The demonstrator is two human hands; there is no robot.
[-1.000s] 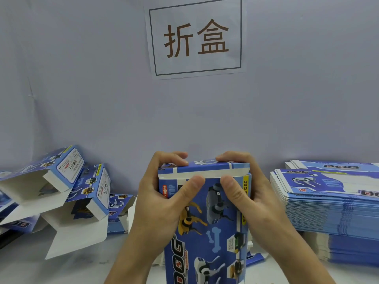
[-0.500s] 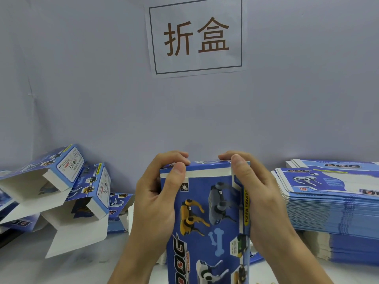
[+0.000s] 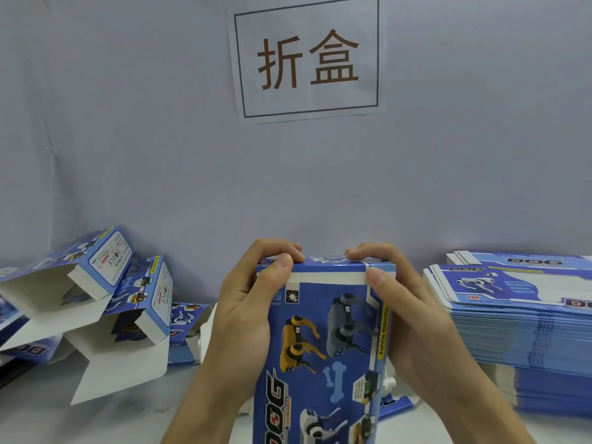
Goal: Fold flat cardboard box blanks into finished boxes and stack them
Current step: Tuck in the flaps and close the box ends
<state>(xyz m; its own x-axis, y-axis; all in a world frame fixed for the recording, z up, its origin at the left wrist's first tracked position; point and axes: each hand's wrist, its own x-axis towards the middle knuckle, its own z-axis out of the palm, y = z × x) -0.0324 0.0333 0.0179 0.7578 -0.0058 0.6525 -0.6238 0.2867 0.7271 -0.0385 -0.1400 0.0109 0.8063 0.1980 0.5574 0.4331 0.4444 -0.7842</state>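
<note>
standing upright, the blue dog-printed box [image 3: 323, 347] has left hand [image 3: 246, 315] and right hand [image 3: 413, 318] clamped on its top corners.

Folded boxes [image 3: 105, 302] block the left, flat stack [image 3: 519, 318] blocks the right, wall [image 3: 160, 155] close behind. Bare table [image 3: 48, 411] front-left has room.

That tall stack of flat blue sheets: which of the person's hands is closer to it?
Right. The right hand grips the box on the side facing the stack of blanks; the left hand grips the box's far side.
</note>
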